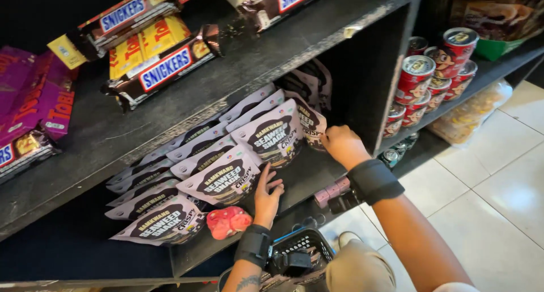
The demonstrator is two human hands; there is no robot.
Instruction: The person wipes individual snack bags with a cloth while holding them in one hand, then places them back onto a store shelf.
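Dark shop shelving (pixel 272 54), two tiers in view, pale tiled floor (pixel 498 201) at right.

Lower tier: rows of white-and-black snack pouches, standing tilted and overlapping. Left hand (pixel 267 194), fingers spread apart, lies flat against the edge of one front-row pouch (pixel 224 178). Right hand (pixel 343 145), fingers curled together into a loose fist, sits at the end of the back row, touching the rightmost pouch (pixel 311 122); whether it pinches the pouch cannot be told. Both wrists carry a black strap. One red packet (pixel 228 221) lies just beside the left wrist, at the shelf's front.

Upper tier: brown chocolate bar multipacks (pixel 161 68), yellow bars (pixel 147 45), purple triangular bars (pixel 34 99).

Adjoining bay, right: stacked red snack canisters (pixel 433 71) with silver lids.

Below the hands: black wire basket (pixel 300 249), contents possibly dark packets.
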